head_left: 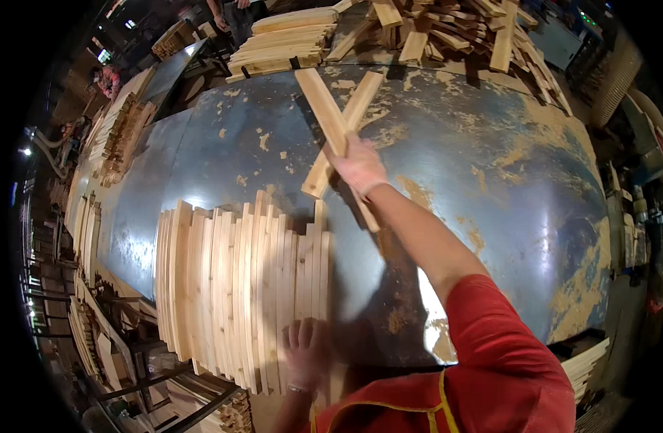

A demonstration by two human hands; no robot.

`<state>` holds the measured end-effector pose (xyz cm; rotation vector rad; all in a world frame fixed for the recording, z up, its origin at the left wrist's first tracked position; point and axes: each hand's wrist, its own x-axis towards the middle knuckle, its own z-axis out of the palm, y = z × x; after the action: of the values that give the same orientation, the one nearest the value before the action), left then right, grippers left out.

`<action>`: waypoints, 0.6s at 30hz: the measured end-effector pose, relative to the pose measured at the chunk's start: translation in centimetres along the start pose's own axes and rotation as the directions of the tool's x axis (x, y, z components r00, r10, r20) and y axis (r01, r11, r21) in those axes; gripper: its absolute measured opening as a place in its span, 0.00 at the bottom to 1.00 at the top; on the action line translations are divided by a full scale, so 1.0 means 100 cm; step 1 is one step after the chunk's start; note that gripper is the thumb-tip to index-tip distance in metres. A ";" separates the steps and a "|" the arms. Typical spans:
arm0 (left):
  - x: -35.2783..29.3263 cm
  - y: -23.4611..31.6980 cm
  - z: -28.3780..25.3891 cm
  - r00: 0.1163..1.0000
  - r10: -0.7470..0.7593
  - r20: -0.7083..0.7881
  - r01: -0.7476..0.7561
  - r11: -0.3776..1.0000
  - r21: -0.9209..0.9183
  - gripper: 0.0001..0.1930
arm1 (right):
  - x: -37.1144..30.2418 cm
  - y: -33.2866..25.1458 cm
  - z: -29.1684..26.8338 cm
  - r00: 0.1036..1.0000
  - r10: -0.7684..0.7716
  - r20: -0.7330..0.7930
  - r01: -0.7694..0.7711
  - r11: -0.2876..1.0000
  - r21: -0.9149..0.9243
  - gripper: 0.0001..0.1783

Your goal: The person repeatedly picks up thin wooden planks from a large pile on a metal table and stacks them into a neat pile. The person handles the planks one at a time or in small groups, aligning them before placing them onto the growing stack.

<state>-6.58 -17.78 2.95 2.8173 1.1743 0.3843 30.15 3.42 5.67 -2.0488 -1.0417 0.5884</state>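
Observation:
Out over the metal table [447, 137], my right hand [359, 166] is closed around a long pale wooden board [324, 108], which slants from far left to near right. Beneath it a second board [365, 97] lies crosswise, so the two form an X. My left hand [303, 350], somewhat blurred, rests at the near right part of a row of narrow boards [230, 289] packed side by side. Its fingers lie stretched over the wood and hold no separate piece that I can see. The right palm and the grip's underside are hidden.
Stacked boards [284, 40] stand beyond the far edge, beside a loose heap of wood pieces [454, 32]. More boards [119, 144] are piled at the left. Sawdust [580, 289] covers patches of the tabletop. A ribbed hose [616, 83] hangs far right. Another person [234, 14] stands at the back.

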 end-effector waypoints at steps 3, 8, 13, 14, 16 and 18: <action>0.015 0.001 -0.001 0.999 -0.011 -0.038 0.010 1.000 -0.029 0.12 | 0.063 -0.027 0.065 1.000 -0.008 0.010 0.010 0.985 -0.170 0.38; 0.019 -0.005 -0.003 1.000 -0.014 0.027 0.015 0.998 -0.062 0.14 | 0.058 -0.002 0.104 0.990 -0.125 0.060 0.139 0.863 -0.485 0.43; 0.009 -0.005 -0.003 0.998 -0.023 0.050 0.025 0.999 -0.036 0.17 | 0.033 0.045 0.023 0.989 0.123 -0.078 -0.146 0.873 -0.465 0.50; 0.007 -0.005 -0.004 1.000 -0.006 0.010 0.007 0.999 -0.042 0.17 | 0.026 0.054 -0.002 0.983 0.175 -0.060 -0.183 0.871 -0.457 0.51; 0.003 -0.004 -0.008 0.998 0.028 -0.054 -0.031 0.998 -0.052 0.19 | 0.001 0.068 -0.045 0.953 0.304 -0.022 -0.282 0.854 -0.438 0.53; -0.002 -0.002 -0.011 0.999 0.032 0.007 -0.032 0.999 0.015 0.20 | -0.044 0.080 -0.078 0.972 0.233 -0.003 -0.230 0.956 -0.180 0.49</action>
<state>-7.19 -17.83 3.96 2.8516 1.1369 0.3698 36.74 -6.52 4.38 -2.3496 -0.8979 0.6528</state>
